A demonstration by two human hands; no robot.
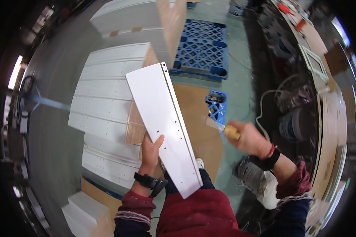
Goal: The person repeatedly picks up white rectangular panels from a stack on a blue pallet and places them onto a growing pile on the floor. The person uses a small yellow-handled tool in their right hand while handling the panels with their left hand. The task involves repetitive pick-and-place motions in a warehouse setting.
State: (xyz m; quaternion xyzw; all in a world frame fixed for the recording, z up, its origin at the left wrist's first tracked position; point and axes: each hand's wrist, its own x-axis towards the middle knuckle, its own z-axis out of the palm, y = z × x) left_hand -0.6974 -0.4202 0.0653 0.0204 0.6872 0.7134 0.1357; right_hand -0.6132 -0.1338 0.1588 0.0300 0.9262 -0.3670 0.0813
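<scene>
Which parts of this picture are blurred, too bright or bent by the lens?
Head view: the right hand and tan-handled tool look smeared, probably by motion, while the white panel is sharper; head view: a bright strip glares near the left rim; head view: the workbench bows, and the corners go black.

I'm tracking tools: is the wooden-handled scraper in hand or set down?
In hand: the right hand is closed around the wooden handle, blade pointing left.

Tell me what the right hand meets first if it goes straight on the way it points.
Probably the right long edge of the white panel, with the wooden-handled tool in the right hand leading. Depth is unclear: it might pass beneath, over the brown sheet.
</scene>
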